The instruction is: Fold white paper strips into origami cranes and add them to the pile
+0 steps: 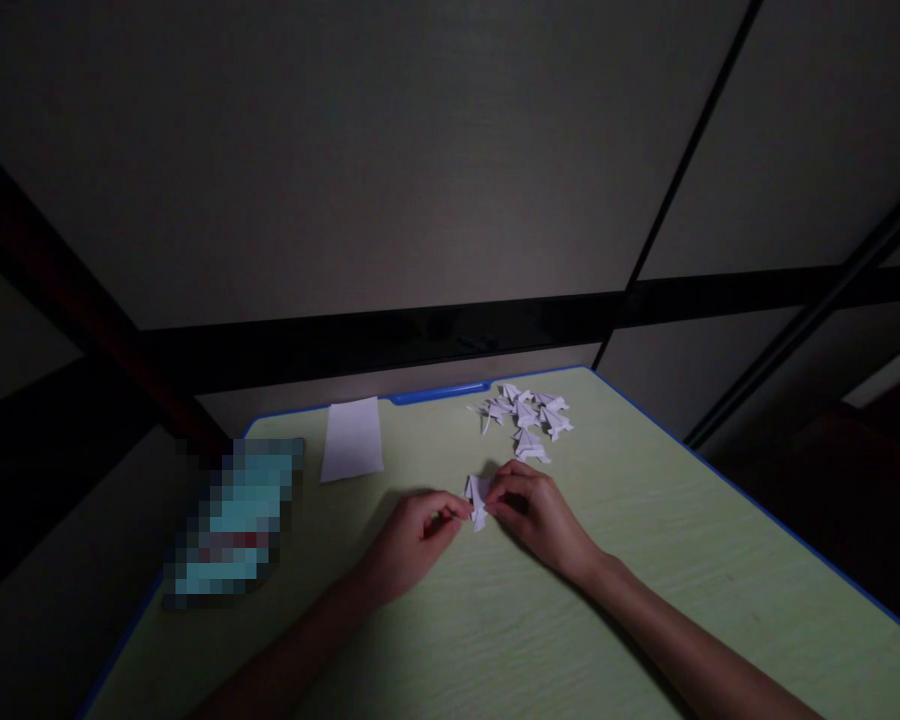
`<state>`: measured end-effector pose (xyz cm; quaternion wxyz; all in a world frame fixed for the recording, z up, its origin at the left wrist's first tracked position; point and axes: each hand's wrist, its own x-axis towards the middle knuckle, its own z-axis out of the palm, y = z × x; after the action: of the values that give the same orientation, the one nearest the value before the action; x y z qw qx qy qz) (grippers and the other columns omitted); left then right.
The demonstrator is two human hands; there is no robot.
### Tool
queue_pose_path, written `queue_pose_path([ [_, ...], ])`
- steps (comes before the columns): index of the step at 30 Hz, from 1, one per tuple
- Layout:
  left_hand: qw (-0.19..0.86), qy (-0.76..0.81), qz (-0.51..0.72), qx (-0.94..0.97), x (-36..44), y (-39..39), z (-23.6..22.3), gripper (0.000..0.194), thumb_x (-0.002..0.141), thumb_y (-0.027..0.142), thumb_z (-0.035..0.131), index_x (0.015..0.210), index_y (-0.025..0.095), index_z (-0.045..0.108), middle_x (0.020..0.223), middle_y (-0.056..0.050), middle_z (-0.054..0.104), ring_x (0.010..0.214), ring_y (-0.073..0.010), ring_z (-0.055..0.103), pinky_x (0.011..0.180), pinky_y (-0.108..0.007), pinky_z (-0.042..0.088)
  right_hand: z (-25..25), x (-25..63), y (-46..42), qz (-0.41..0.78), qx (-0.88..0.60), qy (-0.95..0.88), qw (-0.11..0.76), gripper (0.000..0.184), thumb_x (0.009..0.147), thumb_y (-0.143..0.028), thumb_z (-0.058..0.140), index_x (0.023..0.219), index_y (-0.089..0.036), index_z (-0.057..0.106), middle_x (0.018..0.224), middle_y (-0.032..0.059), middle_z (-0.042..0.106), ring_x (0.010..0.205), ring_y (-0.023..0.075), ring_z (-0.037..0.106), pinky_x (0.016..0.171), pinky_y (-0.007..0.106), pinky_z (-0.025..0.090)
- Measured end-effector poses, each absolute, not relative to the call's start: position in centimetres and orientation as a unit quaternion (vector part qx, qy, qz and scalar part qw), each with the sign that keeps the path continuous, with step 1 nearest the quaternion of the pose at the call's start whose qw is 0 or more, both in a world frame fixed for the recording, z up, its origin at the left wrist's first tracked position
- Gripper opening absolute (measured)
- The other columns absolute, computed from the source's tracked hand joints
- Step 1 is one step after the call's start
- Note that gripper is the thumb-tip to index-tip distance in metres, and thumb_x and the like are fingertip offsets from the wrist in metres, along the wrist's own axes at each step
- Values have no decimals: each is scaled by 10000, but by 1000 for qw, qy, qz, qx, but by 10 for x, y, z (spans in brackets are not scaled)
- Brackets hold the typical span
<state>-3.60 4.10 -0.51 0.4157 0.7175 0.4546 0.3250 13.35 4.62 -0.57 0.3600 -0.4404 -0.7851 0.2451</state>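
Note:
A small, partly folded piece of white paper (478, 499) lies on the pale green table (645, 600), pinched from both sides. My left hand (414, 541) grips its left edge with thumb and fingers closed. My right hand (536, 510) holds its right side, fingers curled over it. Just beyond my hands lies a pile of several finished white folded paper figures (526, 415).
A flat stack of white paper sheets (352, 438) lies at the table's far left. A blurred blue-green object (232, 520) rests at the left edge. The table has a blue rim (439, 392). Dark wall panels stand behind; the room is dim.

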Motion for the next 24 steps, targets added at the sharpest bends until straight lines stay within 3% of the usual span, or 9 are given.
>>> queue_pose_path([
  [24, 405, 468, 326, 715, -38, 42, -7, 155, 665, 110, 457, 725, 130, 598, 754, -47, 631, 655, -134, 540, 523, -200, 381, -4, 135, 45, 278, -446, -769, 364, 130, 614, -49, 549, 684, -159, 537, 704, 4, 451, 575, 101, 438, 501, 202, 348],
])
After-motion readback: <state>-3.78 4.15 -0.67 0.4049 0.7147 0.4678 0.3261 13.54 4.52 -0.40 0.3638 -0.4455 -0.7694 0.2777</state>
